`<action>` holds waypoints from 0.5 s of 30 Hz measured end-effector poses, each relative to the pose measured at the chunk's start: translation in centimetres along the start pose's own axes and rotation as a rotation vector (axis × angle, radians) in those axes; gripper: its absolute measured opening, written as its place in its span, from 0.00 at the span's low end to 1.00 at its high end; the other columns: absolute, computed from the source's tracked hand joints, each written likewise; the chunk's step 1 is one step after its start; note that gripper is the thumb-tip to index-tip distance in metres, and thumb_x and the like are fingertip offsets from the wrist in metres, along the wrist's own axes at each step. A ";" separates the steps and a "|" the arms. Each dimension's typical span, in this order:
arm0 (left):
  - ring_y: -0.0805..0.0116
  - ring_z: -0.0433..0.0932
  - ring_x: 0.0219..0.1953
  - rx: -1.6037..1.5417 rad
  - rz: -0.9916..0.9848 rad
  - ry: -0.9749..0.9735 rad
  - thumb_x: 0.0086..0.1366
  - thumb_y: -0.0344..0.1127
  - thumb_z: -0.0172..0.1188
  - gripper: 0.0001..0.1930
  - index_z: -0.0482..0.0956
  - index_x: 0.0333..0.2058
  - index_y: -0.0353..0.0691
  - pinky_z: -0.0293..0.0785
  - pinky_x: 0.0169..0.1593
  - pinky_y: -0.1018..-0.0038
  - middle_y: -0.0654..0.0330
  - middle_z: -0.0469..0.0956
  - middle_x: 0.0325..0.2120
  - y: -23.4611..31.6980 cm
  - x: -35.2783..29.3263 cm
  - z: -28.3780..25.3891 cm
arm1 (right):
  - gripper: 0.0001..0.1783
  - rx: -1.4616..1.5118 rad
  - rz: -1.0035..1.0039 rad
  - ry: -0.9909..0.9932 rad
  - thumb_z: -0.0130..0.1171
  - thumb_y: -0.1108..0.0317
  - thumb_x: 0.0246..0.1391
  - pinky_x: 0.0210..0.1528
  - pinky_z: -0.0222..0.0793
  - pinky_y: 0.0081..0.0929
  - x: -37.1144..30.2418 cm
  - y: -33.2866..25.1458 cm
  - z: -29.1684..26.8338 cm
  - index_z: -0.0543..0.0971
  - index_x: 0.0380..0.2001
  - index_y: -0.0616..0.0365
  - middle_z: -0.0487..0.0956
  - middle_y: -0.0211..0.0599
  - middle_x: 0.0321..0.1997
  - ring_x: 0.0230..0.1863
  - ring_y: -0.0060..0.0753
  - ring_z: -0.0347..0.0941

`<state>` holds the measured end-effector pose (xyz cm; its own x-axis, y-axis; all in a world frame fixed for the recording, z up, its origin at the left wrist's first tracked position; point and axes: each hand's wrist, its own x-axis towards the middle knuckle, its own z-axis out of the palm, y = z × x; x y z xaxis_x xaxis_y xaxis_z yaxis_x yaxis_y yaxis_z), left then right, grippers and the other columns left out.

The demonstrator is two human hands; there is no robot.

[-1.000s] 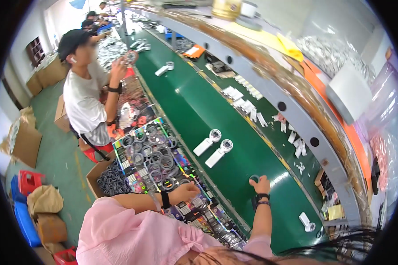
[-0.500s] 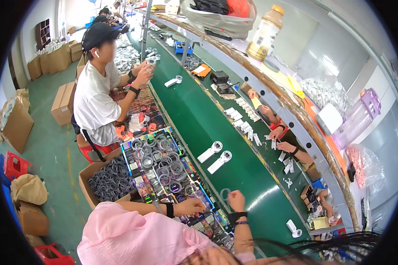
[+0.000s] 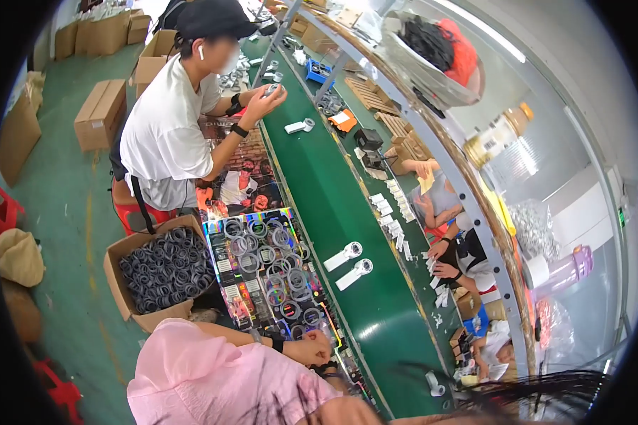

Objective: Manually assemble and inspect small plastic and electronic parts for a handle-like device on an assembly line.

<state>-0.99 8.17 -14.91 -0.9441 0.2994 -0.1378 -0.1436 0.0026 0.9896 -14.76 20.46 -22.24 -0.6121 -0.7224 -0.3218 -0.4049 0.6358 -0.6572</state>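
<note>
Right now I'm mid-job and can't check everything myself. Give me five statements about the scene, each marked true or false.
1. The cardboard box beside the table holds grey rings. True.
2. The person's left hand is out over the far edge of the belt. False: it is at the table, near the loose rings.
3. Two white round-headed units lie next to each other on the green belt. True.
4. The white-shirted co-worker's cap is red. False: it is black.
5. Rings lie spread on the table's patterned surface. True.
</note>
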 end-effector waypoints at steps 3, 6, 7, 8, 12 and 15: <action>0.72 0.77 0.29 0.067 0.067 0.029 0.61 0.39 0.57 0.13 0.77 0.40 0.36 0.73 0.30 0.74 0.59 0.79 0.28 0.6 -0.6 -1.1 | 0.18 -0.031 0.010 0.006 0.63 0.56 0.48 0.36 0.73 0.31 0.5 -0.4 0.4 0.79 0.33 0.61 0.81 0.42 0.29 0.31 0.37 0.79; 0.70 0.78 0.33 -0.038 0.046 0.017 0.58 0.42 0.57 0.11 0.81 0.34 0.42 0.64 0.47 0.73 0.62 0.80 0.27 2.2 -1.6 -1.8 | 0.18 -0.052 0.016 0.020 0.63 0.56 0.48 0.36 0.73 0.31 1.0 -0.7 0.5 0.79 0.33 0.61 0.81 0.42 0.29 0.31 0.37 0.79; 0.72 0.78 0.33 0.048 0.172 0.045 0.59 0.42 0.56 0.11 0.81 0.33 0.43 0.63 0.48 0.74 0.64 0.80 0.27 1.4 -1.1 -1.8 | 0.18 -0.059 0.016 0.025 0.62 0.56 0.48 0.36 0.73 0.31 1.2 -0.7 0.5 0.79 0.33 0.61 0.81 0.42 0.29 0.31 0.37 0.79; 0.73 0.78 0.32 0.132 0.294 0.082 0.59 0.42 0.56 0.11 0.81 0.33 0.44 0.61 0.49 0.75 0.66 0.80 0.26 0.2 -0.5 -1.7 | 0.18 -0.066 0.013 0.023 0.62 0.56 0.48 0.36 0.73 0.31 1.4 -0.8 0.5 0.79 0.33 0.61 0.81 0.42 0.29 0.31 0.37 0.79; 0.76 0.78 0.32 0.248 0.372 0.066 0.59 0.43 0.55 0.09 0.81 0.32 0.49 0.60 0.43 0.73 0.70 0.80 0.25 -1.5 1.3 -1.7 | 0.18 -0.073 0.025 0.047 0.62 0.56 0.48 0.36 0.73 0.31 1.7 -0.2 0.4 0.79 0.33 0.62 0.81 0.42 0.29 0.31 0.37 0.79; 0.76 0.77 0.29 0.207 0.391 0.087 0.59 0.44 0.55 0.09 0.80 0.31 0.50 0.60 0.40 0.70 0.71 0.80 0.24 -2.5 1.7 -1.4 | 0.18 -0.077 0.029 0.047 0.62 0.56 0.48 0.36 0.73 0.31 1.5 0.3 0.9 0.79 0.33 0.62 0.81 0.42 0.29 0.31 0.37 0.79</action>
<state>-2.61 7.30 -17.65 -0.9381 0.2350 0.2544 0.2834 0.0985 0.9539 -15.18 19.36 -23.47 -0.6547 -0.6912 -0.3060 -0.4366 0.6762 -0.5933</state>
